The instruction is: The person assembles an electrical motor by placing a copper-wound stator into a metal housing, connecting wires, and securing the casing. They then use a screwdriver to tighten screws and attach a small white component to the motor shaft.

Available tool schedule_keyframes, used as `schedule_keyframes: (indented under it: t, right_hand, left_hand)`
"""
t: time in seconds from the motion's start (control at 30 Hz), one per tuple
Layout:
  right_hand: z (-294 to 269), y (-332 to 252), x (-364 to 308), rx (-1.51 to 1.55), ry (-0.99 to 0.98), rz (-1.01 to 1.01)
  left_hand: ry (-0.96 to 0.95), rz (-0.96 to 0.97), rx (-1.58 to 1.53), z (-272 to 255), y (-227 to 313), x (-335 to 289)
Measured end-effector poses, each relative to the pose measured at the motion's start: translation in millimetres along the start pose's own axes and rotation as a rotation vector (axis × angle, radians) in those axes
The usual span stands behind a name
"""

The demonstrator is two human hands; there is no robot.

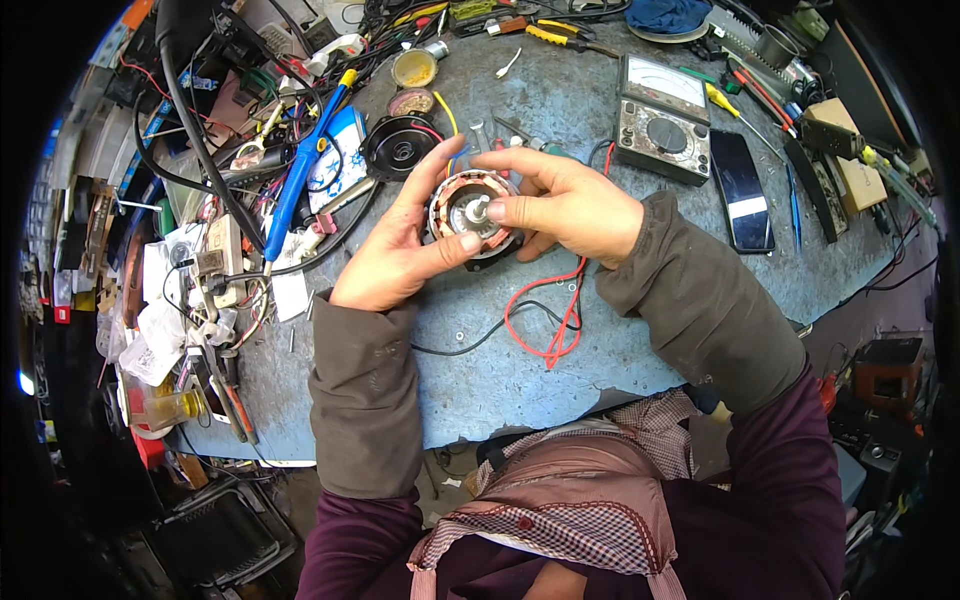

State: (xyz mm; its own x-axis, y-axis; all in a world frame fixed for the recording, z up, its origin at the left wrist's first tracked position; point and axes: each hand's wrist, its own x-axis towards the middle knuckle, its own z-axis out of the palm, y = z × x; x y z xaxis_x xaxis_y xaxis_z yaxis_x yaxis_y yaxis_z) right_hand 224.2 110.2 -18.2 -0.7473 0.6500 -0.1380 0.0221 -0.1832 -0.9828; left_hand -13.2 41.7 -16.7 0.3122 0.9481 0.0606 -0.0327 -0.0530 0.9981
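Note:
Both hands hold a round motor stator [452,192] with copper windings just above the blue worktop. My left hand [405,245] wraps round its left side, thumb across the near rim. From the right, my right hand [560,203] closes on it, the thumb on a pale shaft or small part [478,208] in the middle. The fingers behind the stator are partly hidden. Just beyond my left hand lies a round black motor cover [402,146]. Red and black test leads [548,350] loop on the worktop near my right hand.
An analog multimeter [664,125] and a dark smartphone [742,190] lie to the right. At left are a blue soldering iron [295,195] and a heap of wires and parts. Small round tins [414,69] stand at the back. The worktop's near edge [560,405] is chipped.

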Motion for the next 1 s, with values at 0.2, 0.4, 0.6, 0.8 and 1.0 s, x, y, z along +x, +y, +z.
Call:
schedule_keyframes:
  t: [0.2, 0.4, 0.6, 0.8, 1.0]
  right_hand:
    - [2, 5, 1, 0.073, 0.010, -0.017]
    - [2, 6, 2, 0.105, 0.032, -0.008]
    - [9, 6, 2, 0.022, 0.091, -0.004]
    - [2, 12, 4, -0.019, 0.057, -0.073]
    - [-7, 19, 12, -0.193, 0.035, -0.185]
  left_hand:
    - [0.040, -0.028, -0.041, 4, -1, 1]
    - [0.076, -0.024, -0.029, 7, -1, 4]
    - [0.091, -0.052, -0.014, 8, -3, 5]
    - [0.045, -0.060, -0.098, 0, -5, 4]
    - [0.061, -0.116, -0.162, -2, -4, 2]
